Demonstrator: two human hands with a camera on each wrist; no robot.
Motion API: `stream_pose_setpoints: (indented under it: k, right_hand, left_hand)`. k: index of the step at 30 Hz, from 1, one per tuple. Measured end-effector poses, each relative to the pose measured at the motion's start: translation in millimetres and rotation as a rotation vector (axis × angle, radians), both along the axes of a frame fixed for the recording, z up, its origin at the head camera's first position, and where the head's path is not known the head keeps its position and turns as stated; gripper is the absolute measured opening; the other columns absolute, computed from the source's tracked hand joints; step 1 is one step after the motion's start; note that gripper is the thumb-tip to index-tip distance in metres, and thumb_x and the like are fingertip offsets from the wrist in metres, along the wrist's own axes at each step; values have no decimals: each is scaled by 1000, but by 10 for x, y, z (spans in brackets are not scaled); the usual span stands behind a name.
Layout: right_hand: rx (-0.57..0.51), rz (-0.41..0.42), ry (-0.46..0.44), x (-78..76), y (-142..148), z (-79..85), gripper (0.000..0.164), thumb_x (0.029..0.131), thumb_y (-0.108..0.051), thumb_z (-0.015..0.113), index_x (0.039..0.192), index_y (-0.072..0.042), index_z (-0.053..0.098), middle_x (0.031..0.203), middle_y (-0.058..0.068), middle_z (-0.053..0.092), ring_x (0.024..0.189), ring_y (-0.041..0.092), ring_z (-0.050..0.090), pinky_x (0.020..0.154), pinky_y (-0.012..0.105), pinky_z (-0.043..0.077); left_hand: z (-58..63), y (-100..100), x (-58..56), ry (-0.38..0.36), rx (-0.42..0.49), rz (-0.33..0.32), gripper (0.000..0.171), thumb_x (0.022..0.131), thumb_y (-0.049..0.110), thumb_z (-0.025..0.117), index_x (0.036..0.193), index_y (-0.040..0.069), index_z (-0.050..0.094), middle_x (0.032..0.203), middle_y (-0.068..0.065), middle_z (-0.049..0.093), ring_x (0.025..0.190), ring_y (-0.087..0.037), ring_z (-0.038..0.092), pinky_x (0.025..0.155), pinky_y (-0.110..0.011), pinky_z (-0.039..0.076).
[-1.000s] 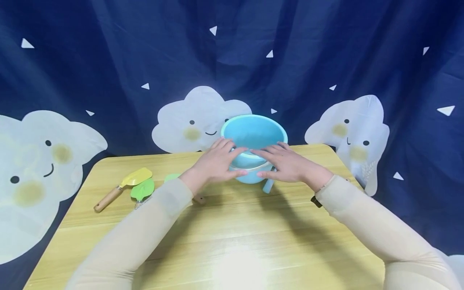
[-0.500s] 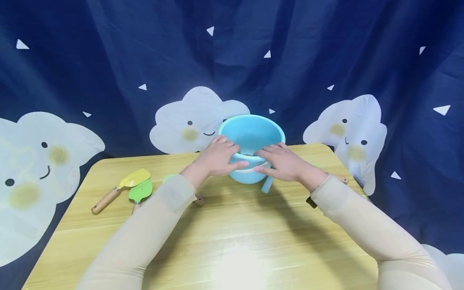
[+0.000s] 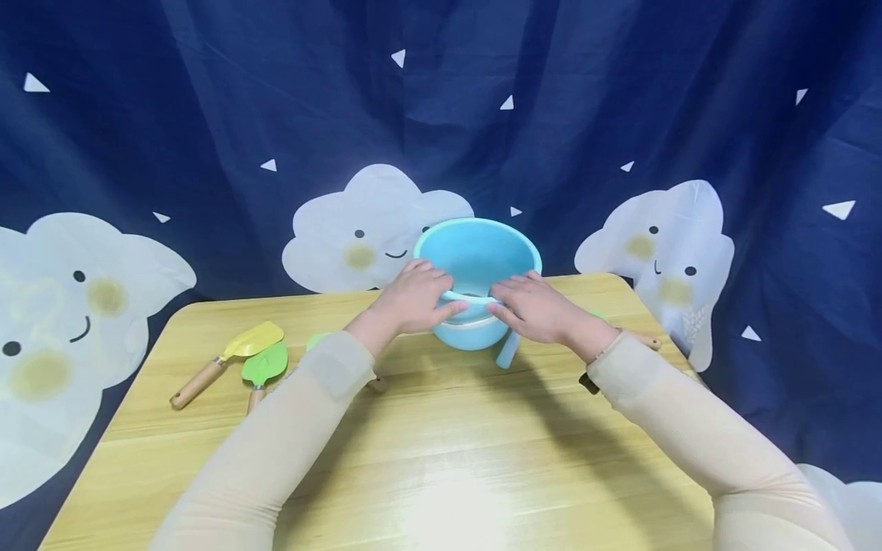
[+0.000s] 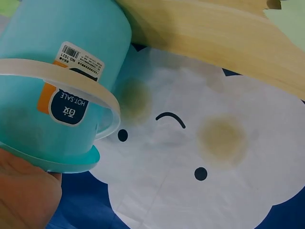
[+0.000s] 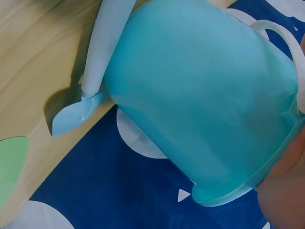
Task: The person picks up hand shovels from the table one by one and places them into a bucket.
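Observation:
A light blue bucket (image 3: 472, 337) stands at the back of the table, its mouth facing up. Over the left part of its near rim, my left hand (image 3: 409, 295) curls its fingers inside, with the thumb outside. My right hand (image 3: 537, 306) grips the same rim further right in the same way. A pale bail handle (image 4: 57, 75) hangs across the bucket's stickered side in the left wrist view. Beside the bucket on its right lies a light blue toy shovel (image 5: 109, 43), its blade partly hidden behind the bucket in the head view.
On the table's left lie a yellow trowel (image 3: 255, 340) and a green trowel (image 3: 266, 363), both wooden-handled. My left forearm partly covers another green tool (image 3: 316, 339). A wooden handle (image 3: 648, 340) shows behind my right wrist. A dark blue curtain (image 3: 551, 115) hangs behind the table.
Both hands had spread fingers at the near rim; the fingers have since curled over it and taken hold. The bucket shows no clear movement; the head view has shifted slightly.

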State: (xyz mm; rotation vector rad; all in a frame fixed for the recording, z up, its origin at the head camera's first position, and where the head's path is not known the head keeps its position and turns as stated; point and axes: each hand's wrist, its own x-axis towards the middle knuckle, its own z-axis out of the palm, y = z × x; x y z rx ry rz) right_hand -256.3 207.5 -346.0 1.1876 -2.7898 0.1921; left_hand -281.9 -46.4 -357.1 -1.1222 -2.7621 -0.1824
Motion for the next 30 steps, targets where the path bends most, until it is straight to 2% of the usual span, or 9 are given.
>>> stream_pose_setpoints:
  k: [10, 18, 24, 30]
  right_hand:
    - [-10, 19, 11, 0, -15, -11, 29, 109, -36, 39, 87, -19, 47, 77, -4, 45, 80, 20, 43, 82, 39, 30]
    - [-19, 53, 19, 36, -87, -20, 26, 108, -33, 41, 88, -18, 48, 78, -4, 45, 81, 20, 43, 81, 38, 30]
    - [-40, 81, 29, 68, -156, -37, 24, 107, -32, 44, 89, -17, 50, 77, -4, 45, 82, 20, 45, 83, 39, 31]
    - [-49, 96, 45, 90, -182, -55, 23, 107, -31, 44, 89, -17, 50, 76, -4, 44, 81, 20, 46, 83, 39, 32]
  left_hand:
    - [11, -6, 37, -9, -8, 16, 52, 102, 61, 39, 103, 13, 60, 95, 3, 59, 100, -21, 49, 106, -42, 28]
    - [-7, -88, 101, 29, -6, 9, 51, 101, 61, 40, 98, 14, 59, 92, 3, 58, 100, -22, 50, 103, -43, 30]
    - [-27, -172, 175, 59, 6, 6, 50, 101, 60, 42, 95, 13, 59, 87, 3, 57, 93, -22, 49, 100, -43, 32]
    - [-49, -207, 203, 62, 17, 3, 49, 101, 59, 42, 92, 14, 57, 85, 3, 56, 89, -22, 47, 98, -43, 32]
